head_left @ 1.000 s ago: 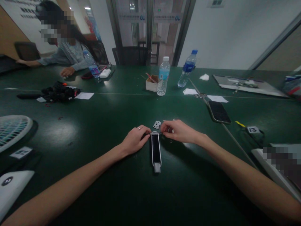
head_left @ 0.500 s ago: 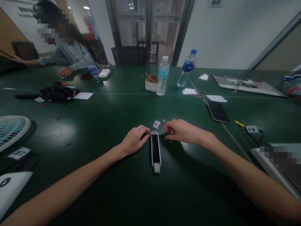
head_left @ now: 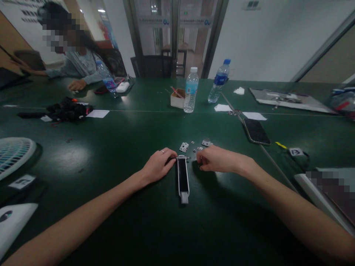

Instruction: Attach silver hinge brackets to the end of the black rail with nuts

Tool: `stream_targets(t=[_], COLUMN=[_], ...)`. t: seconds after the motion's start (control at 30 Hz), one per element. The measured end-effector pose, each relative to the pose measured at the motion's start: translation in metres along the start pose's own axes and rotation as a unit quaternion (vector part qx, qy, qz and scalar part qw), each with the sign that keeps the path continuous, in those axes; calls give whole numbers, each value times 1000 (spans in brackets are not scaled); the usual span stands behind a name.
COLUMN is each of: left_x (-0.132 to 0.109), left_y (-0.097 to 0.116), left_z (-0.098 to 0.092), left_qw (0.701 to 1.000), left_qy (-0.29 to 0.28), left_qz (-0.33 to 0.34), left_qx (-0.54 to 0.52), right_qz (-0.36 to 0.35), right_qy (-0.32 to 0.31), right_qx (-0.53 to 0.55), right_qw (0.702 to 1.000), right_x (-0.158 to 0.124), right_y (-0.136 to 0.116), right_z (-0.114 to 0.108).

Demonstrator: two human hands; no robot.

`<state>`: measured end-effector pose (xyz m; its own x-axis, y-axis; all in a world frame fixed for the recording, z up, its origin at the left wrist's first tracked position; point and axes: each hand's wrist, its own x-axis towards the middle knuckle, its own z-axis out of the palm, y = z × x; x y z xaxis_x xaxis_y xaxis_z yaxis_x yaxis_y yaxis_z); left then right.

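Observation:
A long narrow piece (head_left: 183, 176) with a black face, white edges and a pale end tab lies on the green table. Across its far end runs a thin metal rod (head_left: 188, 158). My left hand (head_left: 159, 164), with a ring on one finger, pinches the rod's left end. To the right of the rod, apart from it, my right hand (head_left: 215, 159) has its fingers curled together; whatever they hold is hidden. Just beyond lie a metal plate with holes (head_left: 183, 147), a second plate (head_left: 206, 142) partly behind my right hand, and several small nuts or washers (head_left: 194, 150).
Ahead stand two water bottles (head_left: 191, 92) (head_left: 219, 83) and a small box (head_left: 176, 99). A phone (head_left: 256, 131) lies to the right, a white fan (head_left: 16, 155) to the left. A black umbrella-like bundle (head_left: 68, 110) is at left, near a seated person (head_left: 80, 62).
My right hand has shifted slightly right and toward me, uncovering the second plate and small rings behind it. My left hand stays at the rod.

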<state>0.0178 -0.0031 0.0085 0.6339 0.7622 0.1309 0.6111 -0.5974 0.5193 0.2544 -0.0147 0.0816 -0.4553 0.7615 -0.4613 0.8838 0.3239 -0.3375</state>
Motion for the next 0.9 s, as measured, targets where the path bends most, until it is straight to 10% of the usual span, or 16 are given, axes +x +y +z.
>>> stream_targets(t=[0.9], left_x=[1], left_y=[0], left_z=[1], left_qw=[1000], left_qy=[11], left_qz=[8], left_qx=[-1], right_qz=[-8], right_qy=[2], right_qx=[-1], right_qw=[1000], right_x=[8], right_y=[2], right_z=[9])
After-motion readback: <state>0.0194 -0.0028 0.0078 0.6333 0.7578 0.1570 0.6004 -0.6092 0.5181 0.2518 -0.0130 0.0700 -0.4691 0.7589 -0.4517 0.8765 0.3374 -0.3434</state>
